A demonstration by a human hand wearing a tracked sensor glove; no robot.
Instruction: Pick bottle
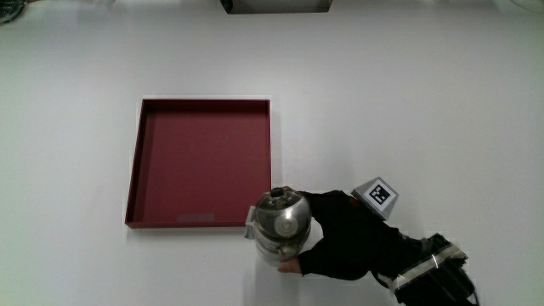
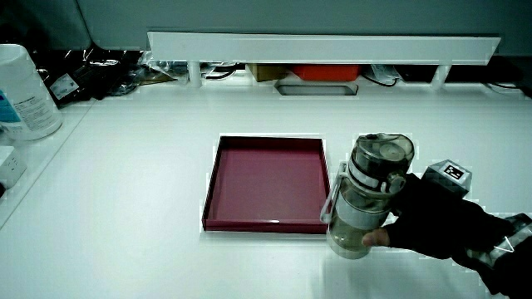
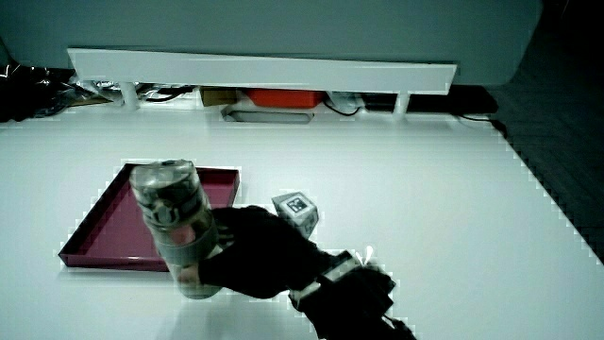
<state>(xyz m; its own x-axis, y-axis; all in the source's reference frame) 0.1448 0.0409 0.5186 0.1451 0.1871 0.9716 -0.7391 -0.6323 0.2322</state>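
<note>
One hand [image 1: 344, 242] gripping bottle [image 1: 279, 225], beside red tray [image 1: 202, 161]

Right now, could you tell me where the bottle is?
The bottle stands upright in the hand's grasp, just outside the red tray's corner nearest the person, as the main view shows.

the bottle [image 1: 281, 223] stands upright just beside the tray [image 1: 136, 161], at the tray's corner nearest the person.

I noted a dark red tray [image 1: 204, 161], a clear grey-lidded bottle [image 1: 280, 225], a black glove on the hand [image 1: 344, 242], and a white table [image 1: 425, 102].
</note>
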